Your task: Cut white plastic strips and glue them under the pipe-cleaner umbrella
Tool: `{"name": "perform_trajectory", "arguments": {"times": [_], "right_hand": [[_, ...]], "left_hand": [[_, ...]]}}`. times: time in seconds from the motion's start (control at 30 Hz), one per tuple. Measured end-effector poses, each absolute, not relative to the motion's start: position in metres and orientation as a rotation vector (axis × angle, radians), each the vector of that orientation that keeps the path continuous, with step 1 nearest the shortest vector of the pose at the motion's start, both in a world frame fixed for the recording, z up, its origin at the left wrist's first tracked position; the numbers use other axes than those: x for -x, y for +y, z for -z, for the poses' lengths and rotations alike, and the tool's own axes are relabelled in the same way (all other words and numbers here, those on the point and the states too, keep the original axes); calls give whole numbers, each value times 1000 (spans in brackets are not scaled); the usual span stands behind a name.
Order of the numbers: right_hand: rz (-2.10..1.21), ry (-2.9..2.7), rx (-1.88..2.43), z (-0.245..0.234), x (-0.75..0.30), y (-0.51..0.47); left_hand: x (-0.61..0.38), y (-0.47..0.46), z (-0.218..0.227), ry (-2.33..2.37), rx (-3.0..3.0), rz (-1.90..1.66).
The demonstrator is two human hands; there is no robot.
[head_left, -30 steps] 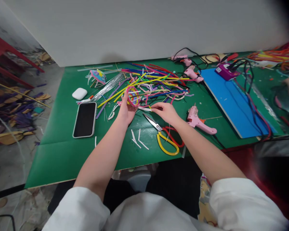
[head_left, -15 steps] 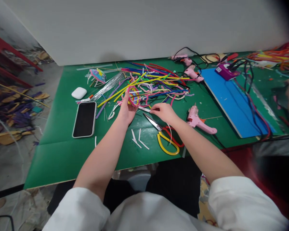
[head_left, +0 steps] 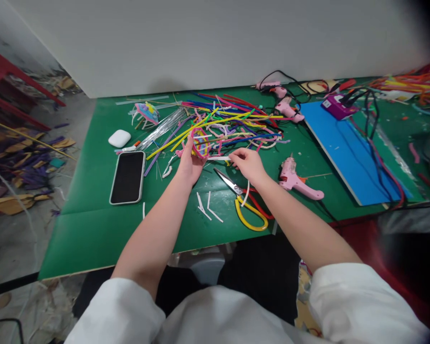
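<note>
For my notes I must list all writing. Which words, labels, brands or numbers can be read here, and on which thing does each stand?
No text can be read.
Phone: dark screen, nothing shown.
Purple box: pale label, too small and blurred.
Glue gun, scissors, white case: no visible marking.

Pink-and-yellow pipe-cleaner loop (head_left: 199,142): bent into an upright oval ring, held just left of the scissors (head_left: 241,200). White strip (head_left: 220,158): short, lying level, pinched just above the scissors' blades.
</note>
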State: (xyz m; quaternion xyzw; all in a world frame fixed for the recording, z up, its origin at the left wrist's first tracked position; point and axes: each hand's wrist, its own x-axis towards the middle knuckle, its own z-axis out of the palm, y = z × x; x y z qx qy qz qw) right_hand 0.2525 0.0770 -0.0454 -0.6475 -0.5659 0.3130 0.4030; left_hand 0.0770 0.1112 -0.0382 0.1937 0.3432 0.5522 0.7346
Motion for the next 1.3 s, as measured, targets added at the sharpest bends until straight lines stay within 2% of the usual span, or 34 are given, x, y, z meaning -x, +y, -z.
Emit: {"name": "perform_trajectory", "arguments": {"times": [0.2, 0.57, 0.67, 0.77, 0.93, 1.3], "right_hand": [[-739, -1232, 1609, 28, -269, 78], [-389, -846, 1304, -37, -344, 59], [-408, -983, 1377, -34, -343, 48], [-597, -1266, 1489, -21, -318, 46], [-775, -1955, 1678, 3, -268, 64], [-829, -1985, 1723, 17, -255, 79]], "left_hand": [[-77, 112, 39, 748, -416, -1218], [-76, 111, 38, 759, -397, -1212], [-76, 111, 38, 749, -407, -1211], [-76, 110, 37, 750, -409, -1219], [-75, 110, 37, 743, -399, -1206], [-76, 109, 38, 706, -386, -1229]]}}
